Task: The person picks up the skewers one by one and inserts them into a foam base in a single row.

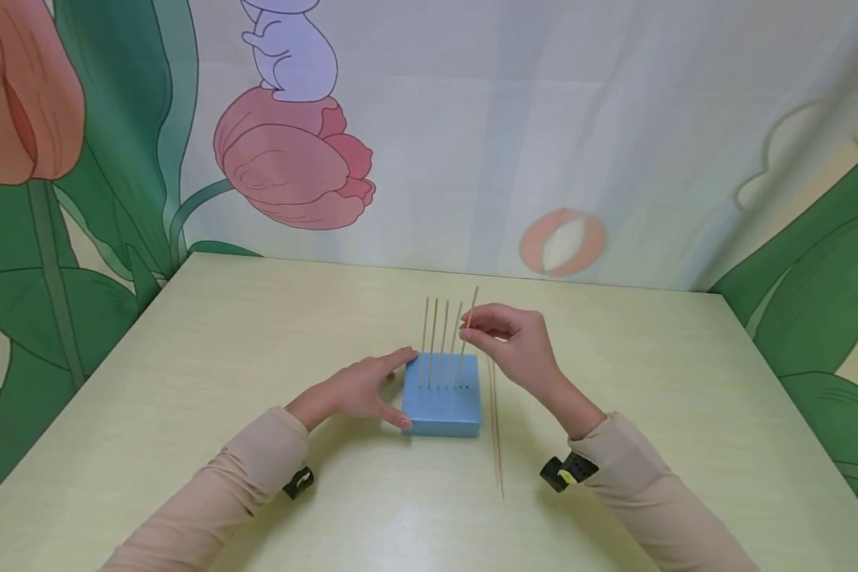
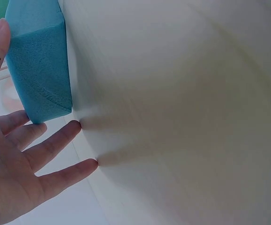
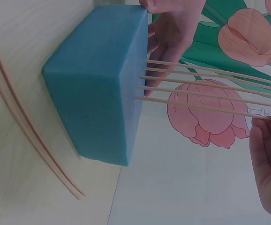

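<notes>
Pale tabletop (image 1: 257, 492): two loose sticks (image 1: 496, 429) at three o'clock of blue block (image 1: 442, 415); left hand (image 1: 363, 387), fingers spread, touching its nine-o'clock side; right hand (image 1: 516, 343) pinching one stick (image 1: 462, 362), lower tip indistinct, beside four standing sticks (image 1: 433, 342).

Foam block (image 1: 442, 411): plain light blue | thin sticks (image 1: 432, 342): pale tan | table (image 1: 222, 357): pale yellow, faint grain | sleeves (image 1: 214, 485): plain beige | backdrop (image 1: 436, 119): whitish, printed with pink tulip (image 1: 286, 159), green leaves (image 1: 815, 286), lavender cartoon animal (image 1: 296, 59)
</notes>
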The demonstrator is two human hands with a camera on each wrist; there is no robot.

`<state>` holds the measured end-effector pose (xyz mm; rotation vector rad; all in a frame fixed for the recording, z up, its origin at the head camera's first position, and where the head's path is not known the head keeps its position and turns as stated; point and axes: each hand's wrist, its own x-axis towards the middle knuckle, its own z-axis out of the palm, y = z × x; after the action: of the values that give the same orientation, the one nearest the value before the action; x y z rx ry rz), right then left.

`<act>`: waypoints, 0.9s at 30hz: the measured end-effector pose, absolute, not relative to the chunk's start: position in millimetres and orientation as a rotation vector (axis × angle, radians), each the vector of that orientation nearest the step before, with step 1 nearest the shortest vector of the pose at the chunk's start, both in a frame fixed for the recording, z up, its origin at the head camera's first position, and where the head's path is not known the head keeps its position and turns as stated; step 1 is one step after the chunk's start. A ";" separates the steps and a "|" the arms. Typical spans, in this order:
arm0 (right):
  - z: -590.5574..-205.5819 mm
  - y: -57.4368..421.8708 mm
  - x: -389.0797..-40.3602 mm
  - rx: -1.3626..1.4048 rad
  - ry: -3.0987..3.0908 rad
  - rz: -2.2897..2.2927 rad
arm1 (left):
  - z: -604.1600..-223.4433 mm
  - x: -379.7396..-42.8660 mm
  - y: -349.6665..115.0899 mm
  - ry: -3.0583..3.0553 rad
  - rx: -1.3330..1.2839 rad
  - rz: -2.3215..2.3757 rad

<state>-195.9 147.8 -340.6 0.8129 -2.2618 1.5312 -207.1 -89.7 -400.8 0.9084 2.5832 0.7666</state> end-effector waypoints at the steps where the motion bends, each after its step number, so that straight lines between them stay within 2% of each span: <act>1: -341.3 147.4 -195.9 0.817 -2.264 1.527 | -400.7 -206.9 -89.8 2.583 0.907 0.767; 18: -351.7 144.9 -192.8 0.832 -2.316 1.446 | -400.3 -206.4 -89.5 2.586 0.914 0.787; 27: -369.5 162.3 -195.7 0.645 -2.480 1.587 | -401.2 -206.5 -90.1 2.586 0.898 0.774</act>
<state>-195.7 162.3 -369.5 0.6448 -2.4795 1.5871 -206.5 -90.1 -401.2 0.8980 2.5859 0.7741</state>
